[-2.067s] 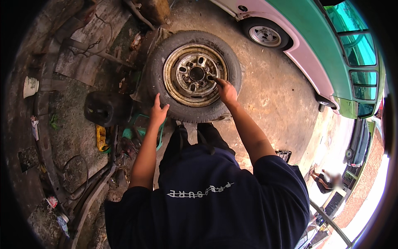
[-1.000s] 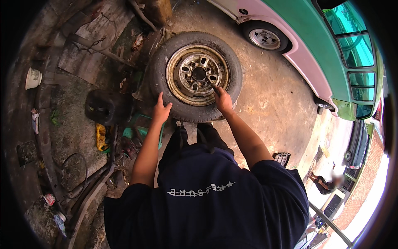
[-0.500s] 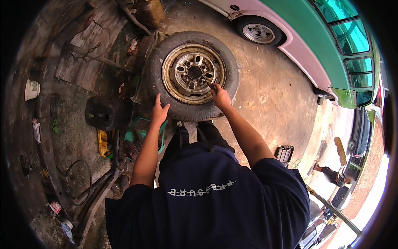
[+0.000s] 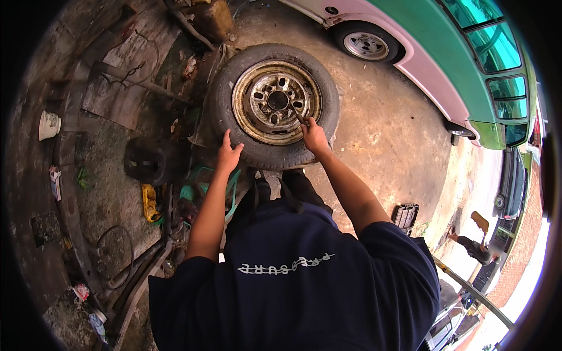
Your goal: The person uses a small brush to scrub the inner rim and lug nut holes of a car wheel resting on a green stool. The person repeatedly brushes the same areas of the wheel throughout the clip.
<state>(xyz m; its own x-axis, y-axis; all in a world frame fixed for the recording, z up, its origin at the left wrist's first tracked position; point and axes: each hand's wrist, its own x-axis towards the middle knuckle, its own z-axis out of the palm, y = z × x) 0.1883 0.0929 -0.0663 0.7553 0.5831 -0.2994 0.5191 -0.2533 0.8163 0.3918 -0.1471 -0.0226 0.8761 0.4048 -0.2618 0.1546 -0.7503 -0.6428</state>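
Note:
A worn black tyre (image 4: 329,88) on a rusty, dirt-caked steel rim (image 4: 239,106) lies with its face up before me. Bolt holes and oval slots surround the rim's dark centre hole. At the tyre's near left side is my left hand (image 4: 229,153), thumb and forefinger apart and holding nothing. My right hand (image 4: 315,139) is closed around a thin, dark hand tool (image 4: 300,119), over the rim's near right edge. The tool's tip points in toward the bolt holes; its exact kind is too small to make out.
A green and pink van (image 4: 433,64) stands at the upper right. On the left are a black container (image 4: 149,161), a yellow object (image 4: 150,202) and metal beams. A black crate (image 4: 405,216) lies on the floor at right. Another person (image 4: 473,248) is farther off.
The wheel appears slightly farther right in the picture, along with its surroundings. Both hands keep nearly the same places on it, and the tool remains in my right hand.

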